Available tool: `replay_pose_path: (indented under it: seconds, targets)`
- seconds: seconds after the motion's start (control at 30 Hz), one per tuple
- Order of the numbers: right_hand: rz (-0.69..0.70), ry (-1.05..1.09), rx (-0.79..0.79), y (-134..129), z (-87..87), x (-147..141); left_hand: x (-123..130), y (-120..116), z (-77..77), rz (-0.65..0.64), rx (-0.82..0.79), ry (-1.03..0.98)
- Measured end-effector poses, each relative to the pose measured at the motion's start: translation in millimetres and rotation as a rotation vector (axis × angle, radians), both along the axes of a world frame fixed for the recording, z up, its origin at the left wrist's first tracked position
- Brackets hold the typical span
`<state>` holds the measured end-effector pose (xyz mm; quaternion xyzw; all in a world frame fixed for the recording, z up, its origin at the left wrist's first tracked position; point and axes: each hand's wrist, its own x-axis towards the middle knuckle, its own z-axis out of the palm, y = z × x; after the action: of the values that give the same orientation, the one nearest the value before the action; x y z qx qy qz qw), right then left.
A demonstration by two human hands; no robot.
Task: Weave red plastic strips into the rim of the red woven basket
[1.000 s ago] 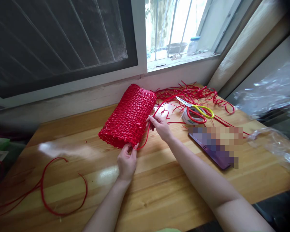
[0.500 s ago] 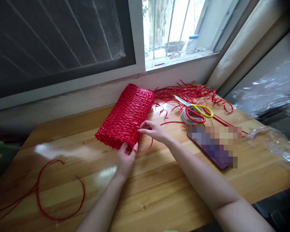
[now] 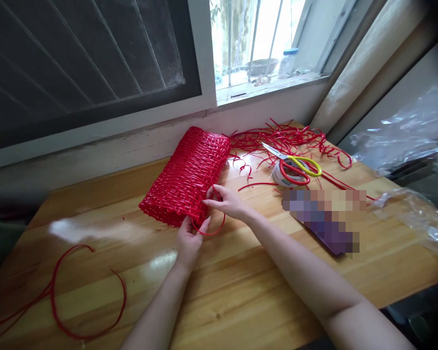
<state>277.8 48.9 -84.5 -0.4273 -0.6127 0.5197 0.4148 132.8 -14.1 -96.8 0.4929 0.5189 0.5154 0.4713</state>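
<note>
A red woven basket (image 3: pixel 184 175) lies on its side on the wooden table, its open end toward the lower left. At its near right corner my left hand (image 3: pixel 190 238) grips the rim, thumb outside and the other fingers partly hidden under the edge. My right hand (image 3: pixel 226 201) is closed in a pinch at the basket's right side, on a thin red strip (image 3: pixel 219 230). That strip hangs in a loop between the two hands, and one part of it passes by my left thumb.
Scissors (image 3: pixel 294 163) with red and yellow handles rest on a tape roll (image 3: pixel 282 177). Behind lies a heap of red strips (image 3: pixel 277 138). A blurred-out flat object (image 3: pixel 321 226) is at right, clear plastic (image 3: pixel 416 214) beyond. Long red strips (image 3: pixel 53 296) curl on the table (image 3: pixel 219 291) at left.
The strip's loop hangs slightly lower and closer to my left thumb. My right hand stays pinched by the basket's side. The whole view has shifted a little.
</note>
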Motion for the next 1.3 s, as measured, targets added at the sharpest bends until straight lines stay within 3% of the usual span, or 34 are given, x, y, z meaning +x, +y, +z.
replay_pose_path:
  seconds: [0.13, 0.27, 0.37, 0.5, 0.6, 0.67, 0.8, 1.07, 1.17, 1.3]
  targets:
    - [0.090, 0.155, -0.104, 1, 9.8, 5, -3, -2, -1.0, 0.024, 0.022, 0.037]
    - [0.274, 0.375, -0.304, -2, 30.7, 27, -5, -2, -6.3, 0.048, 0.043, 0.067]
    - [0.434, 0.398, -0.365, -7, 44.7, 48, -5, -2, -9.8, 0.069, 0.059, 0.052]
    - [0.853, 0.307, -0.529, -16, 46.5, 49, -2, -3, -8.8, 0.061, 0.097, 0.058]
    - [1.181, 0.225, -0.670, -25, 38.8, 22, 0, -4, -7.2, 0.083, 0.087, 0.083]
    - [1.311, 0.177, -0.709, -31, 35.2, 0, 2, -5, -7.2, 0.099, 0.050, 0.098]
    - [1.355, 0.103, -0.683, -41, 37.7, -23, 2, -5, -7.8, 0.137, 0.028, 0.159]
    - [1.284, -0.001, -0.545, -46, 44.5, -28, 5, -4, -6.9, 0.169, 0.029, 0.122]
    - [1.250, -0.188, -0.355, -54, 53.0, -33, 5, -4, -3.9, 0.179, 0.032, 0.115]
    - [1.222, -0.413, -0.001, -64, 79.8, -22, 2, -2, 0.5, 0.185, 0.042, 0.020]
